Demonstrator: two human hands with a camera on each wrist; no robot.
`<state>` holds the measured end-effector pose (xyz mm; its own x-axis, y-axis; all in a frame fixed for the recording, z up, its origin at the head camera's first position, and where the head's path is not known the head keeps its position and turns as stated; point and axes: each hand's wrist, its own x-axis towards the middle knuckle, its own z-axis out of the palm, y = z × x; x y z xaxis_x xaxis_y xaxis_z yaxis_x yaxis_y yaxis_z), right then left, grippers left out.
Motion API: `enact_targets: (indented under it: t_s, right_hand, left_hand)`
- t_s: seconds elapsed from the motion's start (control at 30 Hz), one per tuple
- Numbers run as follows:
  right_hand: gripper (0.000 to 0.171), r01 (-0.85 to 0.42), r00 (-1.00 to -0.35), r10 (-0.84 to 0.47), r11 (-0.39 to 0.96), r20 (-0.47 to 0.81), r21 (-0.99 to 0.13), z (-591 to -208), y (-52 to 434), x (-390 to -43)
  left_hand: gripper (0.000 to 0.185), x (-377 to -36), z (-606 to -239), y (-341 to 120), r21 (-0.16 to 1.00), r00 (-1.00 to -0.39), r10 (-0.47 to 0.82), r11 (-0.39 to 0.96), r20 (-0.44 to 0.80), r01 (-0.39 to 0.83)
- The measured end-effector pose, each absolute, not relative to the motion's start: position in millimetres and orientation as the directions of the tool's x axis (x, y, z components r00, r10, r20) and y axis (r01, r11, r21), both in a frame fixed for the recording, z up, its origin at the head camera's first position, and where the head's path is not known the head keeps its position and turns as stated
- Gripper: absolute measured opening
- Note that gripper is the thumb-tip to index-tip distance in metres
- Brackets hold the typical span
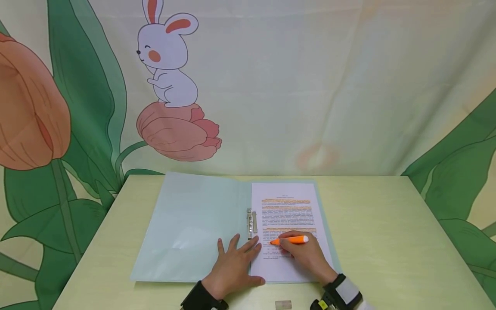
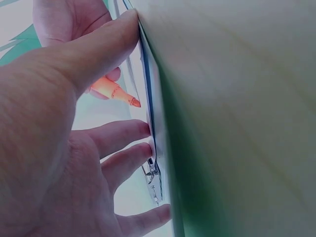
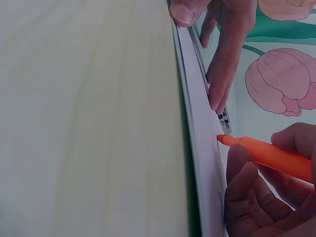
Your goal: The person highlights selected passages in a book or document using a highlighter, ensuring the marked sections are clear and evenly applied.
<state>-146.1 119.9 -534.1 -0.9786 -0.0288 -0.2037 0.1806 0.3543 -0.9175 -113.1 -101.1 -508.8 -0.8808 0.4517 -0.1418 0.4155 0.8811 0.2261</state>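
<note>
The right hand pinches an orange highlighter, its tip at the printed page in an open folder. The left hand, fingers spread, rests over the folder and the page's edge, below a metal clip. A small brown rectangle lies on the tabletop between the wrists.

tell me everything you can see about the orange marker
The orange marker looks plastic: smooth bright barrel, whitish rear end, narrower tapered front with a darker orange tip. It is uncapped, pinched in the right hand, slanting over the printed page, its tip pointing left and seemingly touching the page.
</note>
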Motion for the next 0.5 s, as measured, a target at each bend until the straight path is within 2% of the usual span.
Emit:
enact_targets:
  t_s: [0.5]
  right_hand:
    - [0.014,0.183,-0.980,-0.011,0.347,-0.199,-0.920,-530.0,122.8,-144.8]
  left_hand:
    - [0.088,-114.4,-510.8,-100.6,0.238,-0.882,0.446,0.883,-0.151,0.406]
